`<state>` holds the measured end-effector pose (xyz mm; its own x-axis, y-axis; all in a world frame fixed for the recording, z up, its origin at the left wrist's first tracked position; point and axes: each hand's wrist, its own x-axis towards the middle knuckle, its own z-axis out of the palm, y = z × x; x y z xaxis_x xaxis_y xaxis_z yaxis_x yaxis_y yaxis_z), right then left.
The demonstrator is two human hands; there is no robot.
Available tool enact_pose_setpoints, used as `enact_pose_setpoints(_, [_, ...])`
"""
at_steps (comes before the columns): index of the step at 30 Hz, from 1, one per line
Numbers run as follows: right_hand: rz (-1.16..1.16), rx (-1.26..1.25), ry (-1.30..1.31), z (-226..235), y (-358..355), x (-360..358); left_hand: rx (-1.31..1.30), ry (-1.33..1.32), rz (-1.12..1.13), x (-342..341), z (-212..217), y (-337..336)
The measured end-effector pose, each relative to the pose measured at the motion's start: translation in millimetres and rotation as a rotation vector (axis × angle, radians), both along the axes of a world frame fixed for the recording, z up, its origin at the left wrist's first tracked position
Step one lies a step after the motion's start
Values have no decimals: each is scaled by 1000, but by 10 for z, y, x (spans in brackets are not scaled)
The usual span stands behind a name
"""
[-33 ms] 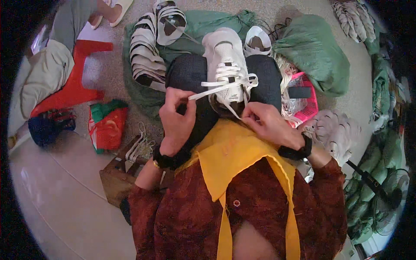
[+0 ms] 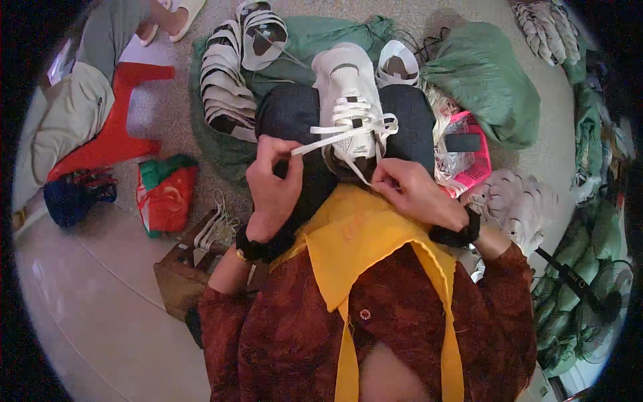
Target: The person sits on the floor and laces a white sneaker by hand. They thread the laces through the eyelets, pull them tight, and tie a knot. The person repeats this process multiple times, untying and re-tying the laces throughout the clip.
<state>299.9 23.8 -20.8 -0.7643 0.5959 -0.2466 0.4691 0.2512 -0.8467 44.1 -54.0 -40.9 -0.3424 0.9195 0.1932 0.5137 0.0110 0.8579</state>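
A white sneaker (image 2: 345,74) rests between my knees, its toe pointing away from me. Its white shoelace (image 2: 331,137) is crossed over the tongue, with a loop standing out on the right side. My left hand (image 2: 273,177), just left of the shoe, is closed in a pinch on one end of the lace, which is pulled out taut. Near the shoe's heel opening, my right hand (image 2: 415,191) is closed on the other strand of lace. The yellow apron (image 2: 362,234) lies over my lap below both hands.
Stacked white shoe uppers (image 2: 224,80) lie on a green sack (image 2: 321,40) ahead. A stuffed green bag (image 2: 492,80) and pink basket (image 2: 475,157) stand right. At left are a red stool (image 2: 124,127) with a seated person, a red bag (image 2: 167,194) and a wooden box (image 2: 181,275).
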Motion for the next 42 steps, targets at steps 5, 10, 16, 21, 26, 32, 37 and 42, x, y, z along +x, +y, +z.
enact_pose_setpoints(5, [-147,-52,-58,116,13,-58,-68,-9,-24,-5,41,-10])
enact_pose_setpoints(10, [-321,188,-78,-28,76,-3,-7,-57,19,-16,8,-20])
enact_pose_setpoints(16, [-205,479,-20,-92,107,-71,-171,83,-255,-14,66,-132])
enact_pose_setpoints(21, [-304,383,50,-110,137,-84,80,144,-557,130,-21,-28])
enact_pose_setpoints(26, [-454,310,133,78,231,-249,117,382,-619,304,57,14])
enact_pose_setpoints(32, [-417,186,285,263,419,-270,103,318,-437,271,116,100])
enact_pose_setpoints(37, [-59,376,262,-32,266,20,40,34,-173,165,314,-1])
enact_pose_setpoints(42, [180,508,-27,-249,191,-56,11,-284,-55,85,457,-37])
